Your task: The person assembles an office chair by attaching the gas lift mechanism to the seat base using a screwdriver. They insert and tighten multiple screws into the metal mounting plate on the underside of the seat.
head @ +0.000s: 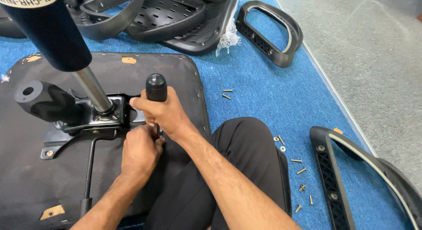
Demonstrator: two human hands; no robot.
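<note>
An upturned black chair seat [176, 76] lies on the blue carpet with a black metal mechanism plate [94, 120] bolted to it. A shiny gas-lift rod [92, 89] rises from the plate into a black cylinder [46, 32]. My right hand [165, 111] grips the black handle of a screwdriver [156, 87] that stands upright at the plate's right edge. My left hand [140, 151] is closed just below it, fingers pinched around the tool's shaft at the seat. The tool's tip is hidden by my hands.
Loose screws [226, 93] lie on the carpet [263, 89], with several more screws and washers [301, 173] by my knee [246, 146]. Black armrests [272, 32] [334, 177] lie at the back right and the right. Chair shell parts [176, 19] are stacked behind. Grey floor [373, 58] lies to the right.
</note>
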